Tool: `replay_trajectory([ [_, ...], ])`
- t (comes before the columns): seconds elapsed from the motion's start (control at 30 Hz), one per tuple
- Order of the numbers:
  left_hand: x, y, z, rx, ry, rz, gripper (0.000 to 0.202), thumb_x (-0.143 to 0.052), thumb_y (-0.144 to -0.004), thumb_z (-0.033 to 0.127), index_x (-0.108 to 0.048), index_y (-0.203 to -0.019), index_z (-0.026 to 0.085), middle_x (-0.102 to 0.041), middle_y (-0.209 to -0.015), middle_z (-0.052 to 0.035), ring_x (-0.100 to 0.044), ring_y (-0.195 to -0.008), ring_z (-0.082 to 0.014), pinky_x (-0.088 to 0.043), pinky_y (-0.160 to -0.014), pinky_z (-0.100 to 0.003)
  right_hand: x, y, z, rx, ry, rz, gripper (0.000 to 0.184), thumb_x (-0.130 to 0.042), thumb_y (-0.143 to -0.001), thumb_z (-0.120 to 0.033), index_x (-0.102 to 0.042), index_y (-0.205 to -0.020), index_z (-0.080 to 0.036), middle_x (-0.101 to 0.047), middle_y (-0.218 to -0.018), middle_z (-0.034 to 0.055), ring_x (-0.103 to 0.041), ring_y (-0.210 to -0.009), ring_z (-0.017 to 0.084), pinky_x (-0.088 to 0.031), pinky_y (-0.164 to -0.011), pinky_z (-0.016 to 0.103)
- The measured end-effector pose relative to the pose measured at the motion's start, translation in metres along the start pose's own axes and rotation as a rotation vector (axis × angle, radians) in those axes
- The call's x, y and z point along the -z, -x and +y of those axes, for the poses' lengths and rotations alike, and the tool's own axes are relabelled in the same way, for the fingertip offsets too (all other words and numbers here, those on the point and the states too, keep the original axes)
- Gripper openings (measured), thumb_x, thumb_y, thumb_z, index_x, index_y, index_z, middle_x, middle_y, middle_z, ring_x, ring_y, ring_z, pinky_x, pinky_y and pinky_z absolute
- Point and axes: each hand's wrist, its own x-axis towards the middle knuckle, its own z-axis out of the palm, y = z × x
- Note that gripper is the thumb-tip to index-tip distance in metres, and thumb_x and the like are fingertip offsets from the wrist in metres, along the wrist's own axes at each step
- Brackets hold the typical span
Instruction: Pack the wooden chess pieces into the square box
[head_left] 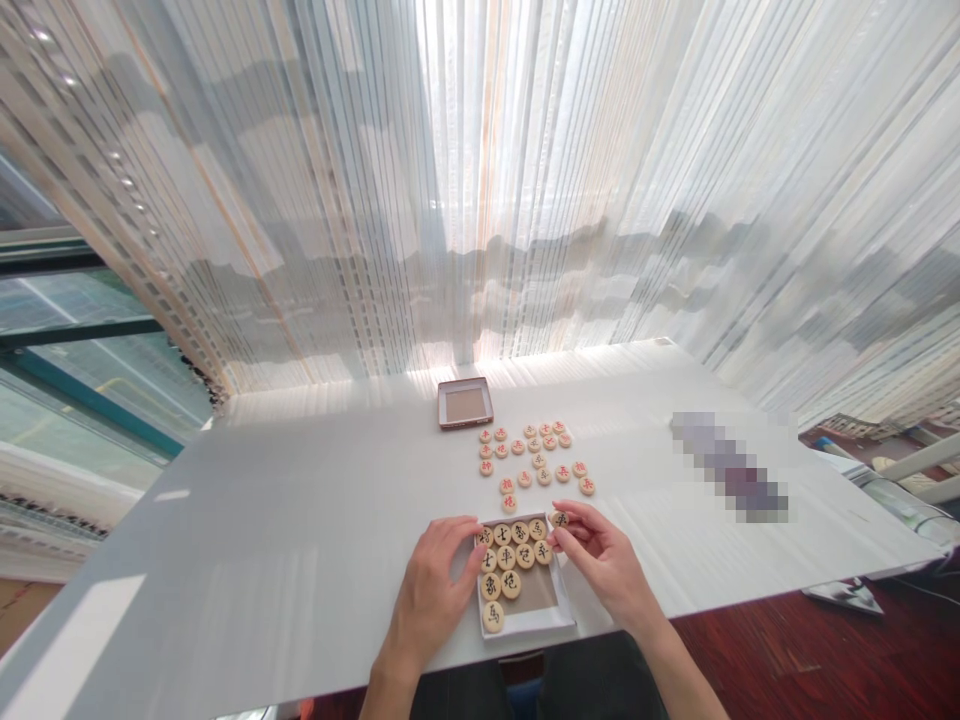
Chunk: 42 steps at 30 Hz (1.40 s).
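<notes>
A shallow white box [541,592] lies near the table's front edge, with several round wooden Chinese chess pieces marked in black set in rows inside it. Its lower right part shows a bare brown bottom. My left hand [435,585] grips the box's left side, thumb and fingers near the upper left corner and touching the edge pieces. At the upper right corner, my right hand [606,562] pinches one black-marked chess piece [559,519] between thumb and fingers, just outside the rim. Beyond the box, loose chess pieces [510,503], mostly red-marked with a few black, lie face up.
The box lid [466,402], open side up, sits farther back on the white table [300,540]. To the right a blurred-out patch [731,468] hides something. Striped sheer curtains [480,200] hang behind the table. An iron-like object [846,595] shows low at the right.
</notes>
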Motion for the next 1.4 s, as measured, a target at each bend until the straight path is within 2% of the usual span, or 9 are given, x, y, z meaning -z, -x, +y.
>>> replay_trajectory([
  [0.27,0.002,0.000,0.002,-0.006,0.002,-0.010,0.021,-0.052,-0.099,0.032,-0.067,-0.112,0.026,-0.069,-0.118,-0.0054,-0.062,-0.115,-0.0244,-0.053,-0.100,-0.045,-0.002,0.000,-0.001,0.015,-0.003,-0.007,0.042,-0.074,-0.084,-0.043,-0.067,-0.119,-0.022,-0.072,-0.092,0.0043,-0.073,-0.079,0.021,-0.061,-0.078,0.036],
  [0.53,-0.001,0.003,-0.001,-0.051,-0.051,-0.013,0.021,-0.051,-0.100,0.030,-0.065,-0.114,0.025,-0.069,-0.118,-0.0060,-0.061,-0.114,-0.0245,-0.051,-0.099,-0.046,0.001,0.000,0.006,-0.002,0.063,-0.021,0.039,-0.067,-0.091,-0.042,-0.063,-0.124,-0.022,-0.069,-0.088,0.0020,-0.070,-0.079,0.017,-0.058,-0.079,0.031],
  [0.83,-0.004,0.003,-0.004,-0.090,-0.102,0.008,0.019,-0.052,-0.099,0.027,-0.064,-0.114,0.026,-0.069,-0.116,-0.0045,-0.062,-0.113,-0.0236,-0.052,-0.097,-0.044,0.003,0.000,0.009,0.078,0.195,-0.085,0.026,-0.072,-0.087,-0.040,-0.068,-0.105,-0.022,-0.069,-0.098,0.0060,-0.066,-0.091,0.020,-0.056,-0.083,0.031],
  [1.03,-0.003,0.003,-0.003,-0.087,-0.114,0.008,0.019,-0.052,-0.099,0.027,-0.064,-0.114,0.026,-0.069,-0.116,-0.0037,-0.062,-0.113,-0.0231,-0.053,-0.096,-0.044,0.004,0.000,0.010,0.117,0.212,-0.125,0.020,-0.071,-0.089,-0.038,-0.068,-0.100,-0.022,-0.067,-0.096,0.0033,-0.065,-0.090,0.019,-0.054,-0.082,0.030],
  [1.2,-0.004,0.002,-0.004,-0.105,-0.126,0.019,0.019,-0.053,-0.099,0.026,-0.064,-0.114,0.025,-0.070,-0.116,-0.0044,-0.062,-0.112,-0.0235,-0.053,-0.095,-0.043,-0.001,0.006,-0.003,0.110,0.443,-0.169,0.017,-0.070,-0.090,-0.040,-0.072,-0.095,-0.024,-0.069,-0.089,0.0015,-0.061,-0.075,0.016,-0.051,-0.068,0.027],
  [1.4,-0.005,0.003,-0.006,-0.100,-0.128,0.010,0.019,-0.053,-0.099,0.026,-0.063,-0.115,0.025,-0.069,-0.117,-0.0041,-0.061,-0.113,-0.0232,-0.052,-0.097,-0.044,-0.011,0.023,-0.019,0.260,0.621,-0.240,0.010,-0.064,-0.095,-0.032,-0.072,-0.097,-0.025,-0.070,-0.092,0.0030,-0.062,-0.094,0.020,-0.054,-0.082,0.031],
])
